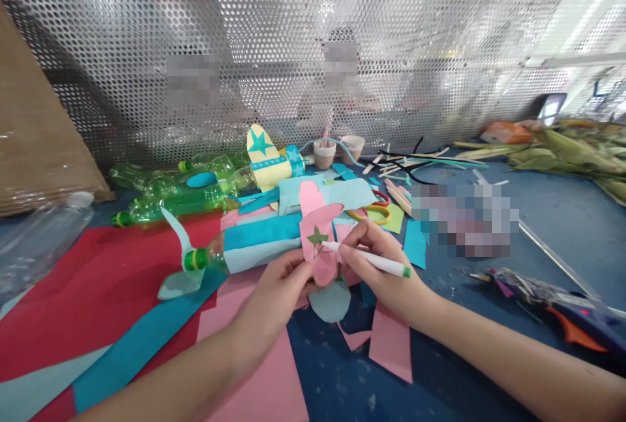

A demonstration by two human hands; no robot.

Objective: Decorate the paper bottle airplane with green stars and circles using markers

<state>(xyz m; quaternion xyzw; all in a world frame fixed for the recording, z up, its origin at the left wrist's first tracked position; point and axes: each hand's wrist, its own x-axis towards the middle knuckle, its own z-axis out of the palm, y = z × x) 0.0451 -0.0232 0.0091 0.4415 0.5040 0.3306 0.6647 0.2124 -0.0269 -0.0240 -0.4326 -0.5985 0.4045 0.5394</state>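
Observation:
A bottle airplane [254, 246] wrapped in blue paper lies on the table, with a pale propeller [178, 259] on its green cap. A pink paper wing [317, 233] with a green star stands across it. My left hand [278, 291] is closed, pinching the lower edge of the pink wing. My right hand [376, 259] grips a white marker [372, 257] with a green end, its tip touching the star on the wing.
Red, blue and pink paper sheets [98, 304] cover the near left. Green bottles [171, 194] and another paper plane [267, 158] lie behind. Scissors [376, 210], sticks, paper cups [337, 148] and corn husks [562, 148] sit farther back. A glue gun [548, 298] lies right. Perforated metal screen behind.

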